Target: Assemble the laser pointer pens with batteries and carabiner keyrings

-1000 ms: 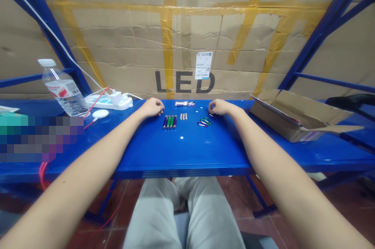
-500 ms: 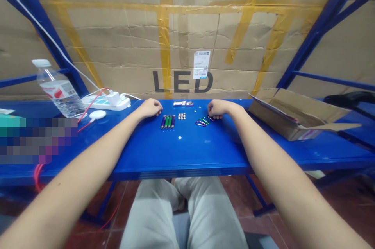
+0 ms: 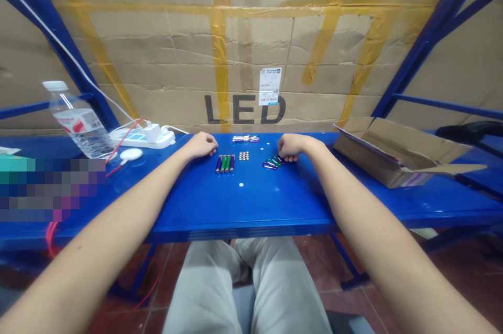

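My left hand (image 3: 203, 144) rests on the blue table with its fingers curled in, and nothing shows in them. Close to its right stand several purple and green metal tubes (image 3: 225, 163) in a tidy row. Small round silver pieces that look like button cells (image 3: 243, 155) form a grid beside them. Behind these lies a bunch of slim silver parts (image 3: 245, 139), too small to make out. My right hand (image 3: 290, 146) is closed, its fingertips down at the end of a fanned row of purple and green carabiners (image 3: 271, 163); the endmost carabiner is partly hidden under the fingers.
An opened cardboard box (image 3: 393, 166) sits at the right. To the left are a water bottle (image 3: 80, 121), a white power strip (image 3: 147, 137) with cables, and a white round puck (image 3: 131, 154). A large cardboard sheet (image 3: 173, 72) stands behind the table, between blue frame posts.
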Demonstrator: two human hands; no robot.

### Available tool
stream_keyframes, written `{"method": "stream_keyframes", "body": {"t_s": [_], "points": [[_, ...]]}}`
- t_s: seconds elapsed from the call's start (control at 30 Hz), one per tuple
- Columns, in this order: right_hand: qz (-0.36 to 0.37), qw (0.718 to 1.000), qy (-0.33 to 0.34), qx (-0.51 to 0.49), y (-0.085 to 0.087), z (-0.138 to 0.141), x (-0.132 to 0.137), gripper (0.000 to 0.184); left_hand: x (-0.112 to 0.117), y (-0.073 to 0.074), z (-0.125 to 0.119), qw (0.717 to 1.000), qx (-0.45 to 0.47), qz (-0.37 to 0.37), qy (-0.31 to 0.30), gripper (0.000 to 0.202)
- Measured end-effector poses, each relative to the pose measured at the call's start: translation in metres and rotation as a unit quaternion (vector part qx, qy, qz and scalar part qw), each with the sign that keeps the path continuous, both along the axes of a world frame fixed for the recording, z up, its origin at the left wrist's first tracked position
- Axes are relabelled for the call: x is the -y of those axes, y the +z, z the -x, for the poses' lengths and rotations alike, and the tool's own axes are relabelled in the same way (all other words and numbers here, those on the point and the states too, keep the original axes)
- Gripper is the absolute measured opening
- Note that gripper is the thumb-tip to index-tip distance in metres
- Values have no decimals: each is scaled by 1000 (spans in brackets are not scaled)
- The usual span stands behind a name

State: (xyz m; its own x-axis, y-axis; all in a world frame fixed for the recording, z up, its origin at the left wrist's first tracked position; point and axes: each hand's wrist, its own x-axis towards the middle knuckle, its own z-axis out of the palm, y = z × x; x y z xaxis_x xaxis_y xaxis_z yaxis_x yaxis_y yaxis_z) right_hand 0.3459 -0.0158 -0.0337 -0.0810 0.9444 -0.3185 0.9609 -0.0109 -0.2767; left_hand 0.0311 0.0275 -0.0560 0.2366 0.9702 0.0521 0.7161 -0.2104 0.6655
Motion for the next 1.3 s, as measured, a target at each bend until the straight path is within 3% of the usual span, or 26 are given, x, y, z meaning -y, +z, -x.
{"method": "stream_keyframes", "body": {"t_s": [0.6,0.73,0.87,1.0,1.2,1.3], "points": [[8,1000,-16,-4,1,3,0,6,-4,-3,2,1000,-5,5,-1,9],[-48,998,-20,19,0,-3,-6,7,-7,-1,-5,996,-40,-82,-22,22],[-125,991,-15,48,-2,-7,-14,7,-18,3,-24,973,-83,-185,-107,28],[-192,981,-14,31,-4,-7,-16,14,-30,3,-46,955,-150,-201,-155,32],[-238,971,-26,-4,-6,-4,-16,23,-37,0,-61,941,-226,-206,-146,30],[-245,969,-31,-17,-8,-3,-16,25,-35,-2,-60,947,-228,-188,-127,22]]}}
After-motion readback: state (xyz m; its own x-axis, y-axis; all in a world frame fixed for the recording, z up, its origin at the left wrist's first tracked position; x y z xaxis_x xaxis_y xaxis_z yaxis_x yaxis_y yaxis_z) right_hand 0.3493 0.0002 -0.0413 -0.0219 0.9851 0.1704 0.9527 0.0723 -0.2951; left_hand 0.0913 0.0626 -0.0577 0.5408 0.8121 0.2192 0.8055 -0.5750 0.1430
